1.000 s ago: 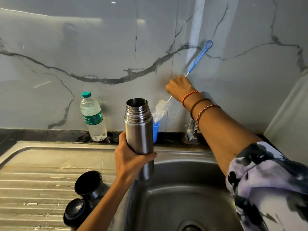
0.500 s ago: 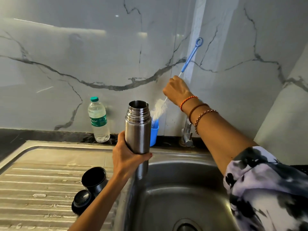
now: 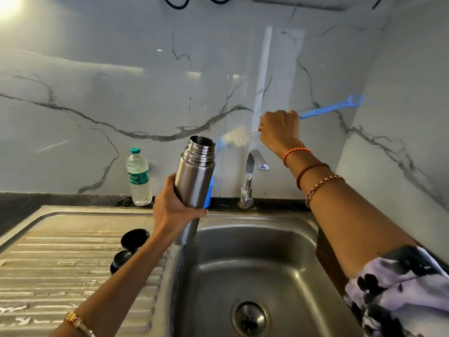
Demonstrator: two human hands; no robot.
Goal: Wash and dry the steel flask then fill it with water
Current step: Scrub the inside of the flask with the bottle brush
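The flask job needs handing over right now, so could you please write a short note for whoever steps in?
Left hand: grips the open steel flask around its lower body, tilted slightly, above the sink's left edge.
Right hand: holds the bottle brush mid-handle, its bristles near the flask mouth but not inside.
Two black caps sit on the draining board. The tap shows no running water. A plastic water bottle stands by the wall.
Done: flask opened, brush picked up.
Left: scrub inside, rinse, dry, fill with water.
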